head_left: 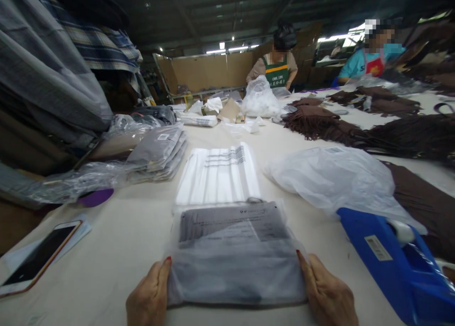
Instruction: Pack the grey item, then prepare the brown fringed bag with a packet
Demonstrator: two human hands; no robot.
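A folded grey garment in a clear bag (234, 255) lies flat on the desk (121, 250) directly in front of the person, at 6 o'clock in the view. The left hand (149, 295) presses against the bag's lower left edge with fingers straight and flat, not curled around anything. The right hand (325, 293) does the same at the lower right edge, palm turned in, fingers extended along the plastic. Both hands touch the bag from the sides rather than grip it.

Just beyond the bag, toward 12 o'clock, sits a stack of flat white bags (218, 174) with printed lines near its far end, its near edge touching or tucked under the bagged garment. At 10 o'clock a pile of bagged grey garments (158, 153) rests near the desk's left side. At 8 o'clock a phone (39, 257) lies face up on a sheet of paper. At 2 o'clock a crumpled clear plastic bag (330, 179) spreads over the desk, and at 4 o'clock a blue tool (394, 264) lies just beside the right hand. Brown fringed fabric (373, 131) covers the far right of the desk. Two other people (277, 70) stand at the far end, around 1 o'clock.
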